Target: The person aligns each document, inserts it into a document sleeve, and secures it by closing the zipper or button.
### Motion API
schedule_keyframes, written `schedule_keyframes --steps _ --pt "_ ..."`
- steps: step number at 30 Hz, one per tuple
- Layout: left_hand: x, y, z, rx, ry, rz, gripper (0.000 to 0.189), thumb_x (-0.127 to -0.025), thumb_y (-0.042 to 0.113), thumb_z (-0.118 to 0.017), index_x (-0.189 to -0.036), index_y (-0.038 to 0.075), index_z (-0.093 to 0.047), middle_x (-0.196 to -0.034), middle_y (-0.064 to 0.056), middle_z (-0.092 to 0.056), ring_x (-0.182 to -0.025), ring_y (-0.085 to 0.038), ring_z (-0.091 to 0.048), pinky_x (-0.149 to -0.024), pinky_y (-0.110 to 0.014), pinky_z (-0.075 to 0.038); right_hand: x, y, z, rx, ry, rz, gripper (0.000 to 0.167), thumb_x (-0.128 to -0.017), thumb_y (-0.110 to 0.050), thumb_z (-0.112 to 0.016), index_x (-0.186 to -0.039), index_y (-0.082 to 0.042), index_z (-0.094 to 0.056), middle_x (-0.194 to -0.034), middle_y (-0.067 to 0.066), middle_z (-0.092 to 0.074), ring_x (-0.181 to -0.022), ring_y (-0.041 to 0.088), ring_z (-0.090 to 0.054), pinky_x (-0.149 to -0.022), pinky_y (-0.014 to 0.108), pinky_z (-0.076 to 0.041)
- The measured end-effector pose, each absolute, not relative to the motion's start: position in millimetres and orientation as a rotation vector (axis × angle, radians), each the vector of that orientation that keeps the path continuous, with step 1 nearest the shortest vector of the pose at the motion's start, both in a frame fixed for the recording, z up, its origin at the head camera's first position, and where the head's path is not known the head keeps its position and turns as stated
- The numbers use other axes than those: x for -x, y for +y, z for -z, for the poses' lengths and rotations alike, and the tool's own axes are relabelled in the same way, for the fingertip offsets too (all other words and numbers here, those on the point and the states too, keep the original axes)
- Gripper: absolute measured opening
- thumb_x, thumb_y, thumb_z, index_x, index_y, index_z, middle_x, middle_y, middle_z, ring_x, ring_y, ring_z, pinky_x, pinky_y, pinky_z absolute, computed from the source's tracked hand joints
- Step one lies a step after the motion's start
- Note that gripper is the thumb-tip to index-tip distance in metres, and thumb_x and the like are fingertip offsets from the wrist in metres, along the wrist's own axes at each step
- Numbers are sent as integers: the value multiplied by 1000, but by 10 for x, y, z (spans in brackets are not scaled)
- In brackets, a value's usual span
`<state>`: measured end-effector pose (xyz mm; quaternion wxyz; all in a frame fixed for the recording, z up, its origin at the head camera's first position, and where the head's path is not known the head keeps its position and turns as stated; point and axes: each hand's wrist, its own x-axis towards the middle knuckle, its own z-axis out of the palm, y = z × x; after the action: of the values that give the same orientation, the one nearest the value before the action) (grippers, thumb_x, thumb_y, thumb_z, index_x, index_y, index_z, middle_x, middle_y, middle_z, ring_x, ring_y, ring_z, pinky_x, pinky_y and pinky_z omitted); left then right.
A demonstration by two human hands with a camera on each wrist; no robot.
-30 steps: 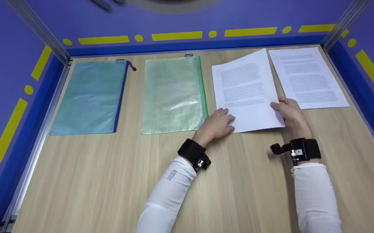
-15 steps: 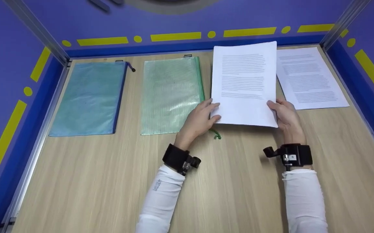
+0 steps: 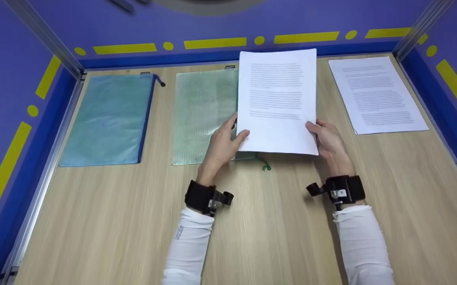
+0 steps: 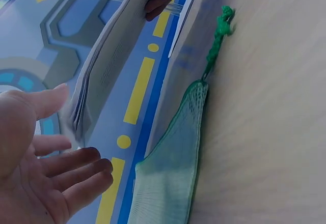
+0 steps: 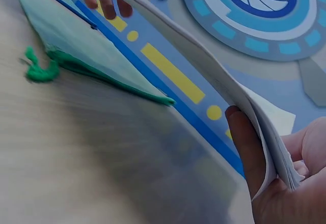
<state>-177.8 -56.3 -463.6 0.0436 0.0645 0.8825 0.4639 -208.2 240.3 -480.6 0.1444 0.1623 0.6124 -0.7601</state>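
Note:
A stack of printed paper sheets (image 3: pixel 275 132) is held up off the table in the head view, covering the right part of a green zip pouch (image 3: pixel 202 107). My right hand (image 3: pixel 332 148) grips its lower right edge, thumb in front and fingers behind. In the right wrist view the sheets (image 5: pixel 224 76) bow slightly and their edges fan out at the grip. My left hand (image 3: pixel 220 148) is at the stack's lower left edge. In the left wrist view its fingers (image 4: pixel 76 165) are extended and spread around the paper edge, seemingly apart from it.
A blue zip pouch (image 3: pixel 105 120) lies at the left of the wooden table (image 3: pixel 275 229). Another stack of printed sheets (image 3: pixel 380 95) lies at the far right. The green pouch's cord pull (image 3: pixel 266 165) sticks out at its lower corner. Blue-purple panels (image 3: pixel 228 23) wall the back and sides.
The paper stack has been raised, straightened and carried left until it overlaps the green pouch. Both hands have moved left; the left fingers have loosened from the paper's edge.

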Motion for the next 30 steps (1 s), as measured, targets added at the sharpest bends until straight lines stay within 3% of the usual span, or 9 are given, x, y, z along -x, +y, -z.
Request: schedule_keyframes --steps 4,9,14,24,30 --pt "1798 -633 4664 -91 2593 -1586 73 -99 40 -58 -157 7 -26 -146 -18 -54 -130 -28 -59 -106 -41 -50 2089 2250 4832 -478 1726 2209 54 -103 -18 -50 -151 -1 -33 -110 -1 -64 -100 10 -64 -80 24 -55" --pt "1837 -691 4719 17 2366 -1879 64 -100 33 -58 -152 2 -36 -129 -21 -65 -113 -29 -68 -90 -37 -58 2075 2117 4846 -475 1753 2179 52 -103 -19 -50 -150 -3 -37 -114 0 -63 -106 12 -62 -84 24 -53" --pt "1845 -726 4740 187 2188 -2042 55 -101 31 -57 -146 3 -44 -117 -17 -70 -98 -24 -71 -75 -29 -57 2050 2043 4846 -439 1757 2175 50 -103 -20 -50 -148 -1 -38 -111 0 -65 -104 11 -62 -84 25 -52" --pt "1814 -728 4747 194 2176 -2092 34 -104 21 -50 -134 6 -53 -105 -15 -72 -82 -17 -69 -65 -26 -54 2036 2014 4836 -366 1792 2169 51 -103 -20 -50 -148 0 -38 -104 -4 -68 -99 9 -65 -81 24 -53" --pt "1815 -709 4762 169 2186 -2098 34 -104 15 -48 -136 6 -50 -104 -18 -73 -77 -17 -71 -61 -26 -54 2034 2027 4819 -322 1941 2107 53 -103 -26 -51 -150 -4 -38 -115 0 -66 -107 11 -63 -84 22 -51"
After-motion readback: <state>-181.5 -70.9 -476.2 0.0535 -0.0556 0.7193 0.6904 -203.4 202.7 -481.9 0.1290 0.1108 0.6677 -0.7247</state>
